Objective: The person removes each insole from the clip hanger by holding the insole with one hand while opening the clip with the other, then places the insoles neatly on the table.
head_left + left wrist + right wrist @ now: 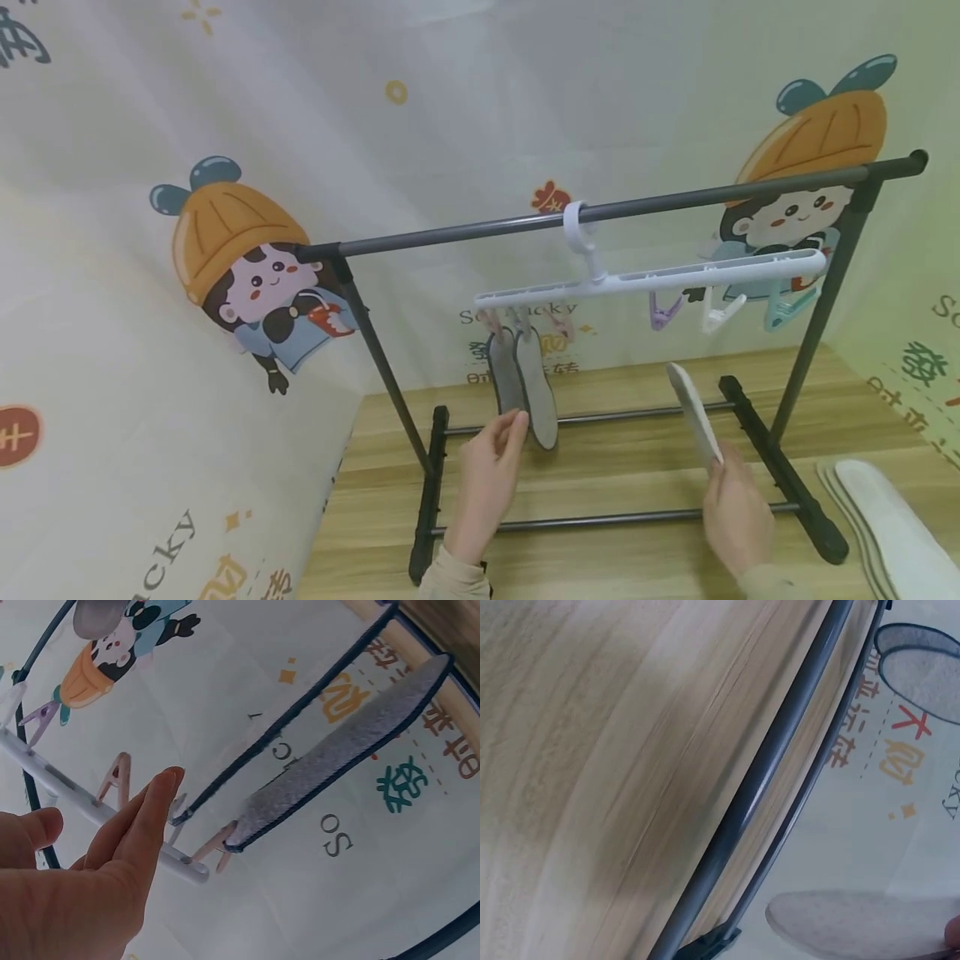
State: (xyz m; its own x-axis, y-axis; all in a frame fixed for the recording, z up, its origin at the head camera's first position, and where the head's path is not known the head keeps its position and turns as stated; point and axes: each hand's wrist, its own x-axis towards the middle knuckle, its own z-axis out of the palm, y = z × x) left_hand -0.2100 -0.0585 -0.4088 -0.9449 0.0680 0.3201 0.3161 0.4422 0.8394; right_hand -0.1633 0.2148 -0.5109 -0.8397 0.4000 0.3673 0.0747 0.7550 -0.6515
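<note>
Two grey insoles, a left one (502, 371) and a right one (537, 387), hang from clips at the left end of a white clip hanger (712, 273). My left hand (489, 479) is just in front of them, holding nothing. In the left wrist view its fingers (139, 825) are straight, close to a pink clip (116, 780), with the thumb apart. My right hand (738, 521) grips another insole (692, 408) by its lower end, tilted upright below the hanger's right half. Only a fingertip of that hand shows in the right wrist view.
The hanger hooks over the top bar (465, 230) of a dark metal rack standing on a wood-patterned surface (600, 475). Purple (663, 313), white (722, 314) and teal (787, 310) clips hang on the right. Several stacked insoles (896, 525) lie right of the rack.
</note>
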